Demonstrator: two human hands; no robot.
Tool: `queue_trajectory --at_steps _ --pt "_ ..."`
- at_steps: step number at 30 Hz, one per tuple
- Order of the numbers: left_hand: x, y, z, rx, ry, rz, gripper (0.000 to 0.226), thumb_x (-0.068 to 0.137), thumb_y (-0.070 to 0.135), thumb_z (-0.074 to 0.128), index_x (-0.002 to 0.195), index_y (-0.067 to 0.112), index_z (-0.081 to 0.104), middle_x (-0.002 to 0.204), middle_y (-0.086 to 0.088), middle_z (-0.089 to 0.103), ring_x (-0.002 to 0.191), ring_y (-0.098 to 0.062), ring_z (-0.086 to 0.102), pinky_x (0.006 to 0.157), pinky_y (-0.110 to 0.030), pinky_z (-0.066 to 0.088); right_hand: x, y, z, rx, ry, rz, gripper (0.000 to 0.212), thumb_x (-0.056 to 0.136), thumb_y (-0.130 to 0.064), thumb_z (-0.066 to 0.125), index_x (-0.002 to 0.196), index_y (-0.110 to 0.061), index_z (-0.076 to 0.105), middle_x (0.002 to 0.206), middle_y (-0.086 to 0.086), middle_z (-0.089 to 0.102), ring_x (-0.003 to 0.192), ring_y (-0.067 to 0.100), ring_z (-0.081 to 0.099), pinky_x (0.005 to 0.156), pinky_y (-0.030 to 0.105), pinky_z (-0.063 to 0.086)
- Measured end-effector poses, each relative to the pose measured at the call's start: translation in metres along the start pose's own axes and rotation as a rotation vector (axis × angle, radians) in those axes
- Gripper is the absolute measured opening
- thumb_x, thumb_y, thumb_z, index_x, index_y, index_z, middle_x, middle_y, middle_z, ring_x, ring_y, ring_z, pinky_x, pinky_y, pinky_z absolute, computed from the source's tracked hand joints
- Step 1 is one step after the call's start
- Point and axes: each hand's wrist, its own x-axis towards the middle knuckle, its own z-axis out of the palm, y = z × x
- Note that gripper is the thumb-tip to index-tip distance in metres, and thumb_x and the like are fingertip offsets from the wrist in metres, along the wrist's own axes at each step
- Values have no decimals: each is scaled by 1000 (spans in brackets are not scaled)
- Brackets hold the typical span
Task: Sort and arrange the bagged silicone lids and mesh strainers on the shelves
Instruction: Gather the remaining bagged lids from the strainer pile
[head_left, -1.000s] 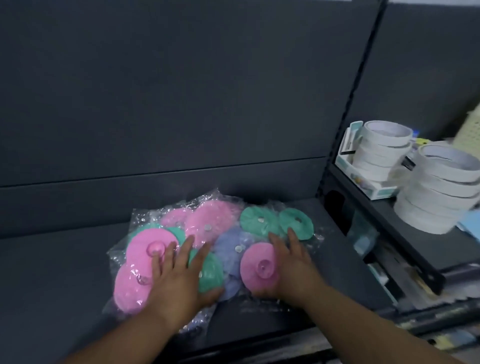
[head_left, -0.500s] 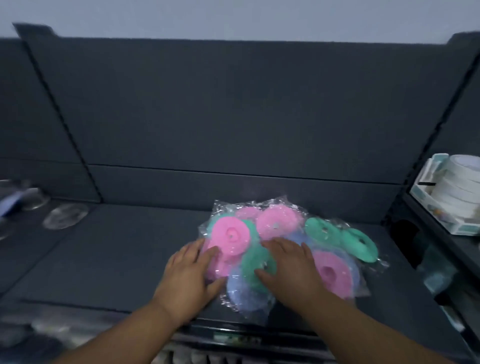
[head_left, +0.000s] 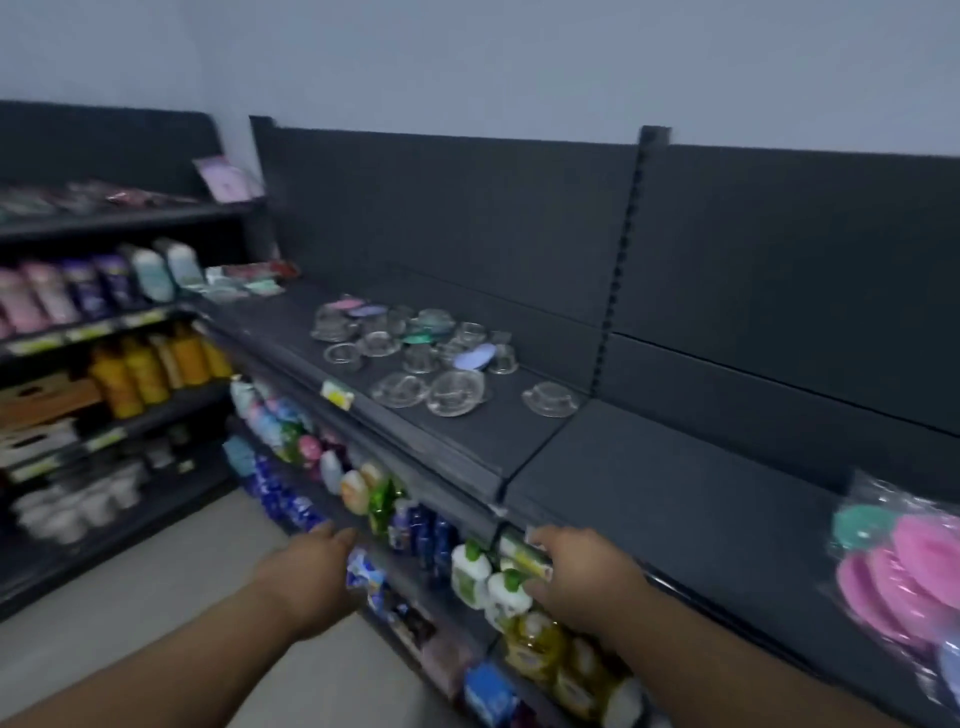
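Observation:
A clear bag of pink, green and lilac silicone lids (head_left: 901, 566) lies at the far right of the dark top shelf (head_left: 675, 499). Further left on that shelf sits a loose group of clear round lids (head_left: 415, 358), a few coloured ones among them. My left hand (head_left: 311, 571) hangs in front of the lower shelves, fingers relaxed, holding nothing. My right hand (head_left: 576, 571) is just below the shelf's front edge, fingers loosely curled, with nothing in it. Both hands are apart from the bag. No mesh strainers are visible.
Below the top shelf run rows of bottles and packets (head_left: 395, 499). A second shelving unit (head_left: 104, 322) at the left holds bottles, boxes and white cups. Grey floor (head_left: 156, 571) lies between the units. A yellow price tag (head_left: 337, 395) sits on the shelf edge.
My view has swung left. Both hands have left the bag of lids and pulled back off the shelf; the bag now lies at the far right.

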Motion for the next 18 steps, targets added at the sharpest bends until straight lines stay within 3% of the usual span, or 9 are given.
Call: queue_trajectory --at_steps 7,10,13,18 --pt "-11 -141 -20 2 68 -239 66 84 55 52 141 29 30 141 2 38 124 -19 45 97 -33 43 74 -133 14 -32 -34 -168 46 89 -42 56 131 -24 48 129 0 56 116 21 53 94 32 46" --pt "4 -168 -18 -20 101 -265 64 85 54 52 141 28 32 142 5 37 123 -17 45 97 -30 43 110 -164 15 -10 2 -214 44 88 -45 55 127 -26 49 124 0 57 113 21 54 92 34 48" --pt "33 -187 -19 -48 132 -270 63 85 54 52 140 29 34 142 6 38 123 -15 45 97 -29 42 152 -184 9 21 34 -238 54 88 -47 54 137 -29 41 131 2 53 118 22 52 97 35 45" --pt "126 -210 -47 -58 219 -239 62 86 54 51 140 31 33 142 7 37 124 -14 44 99 -28 41 253 -192 -15 64 150 -221 55 87 -52 53 136 -28 43 133 -1 50 119 21 50 96 34 44"
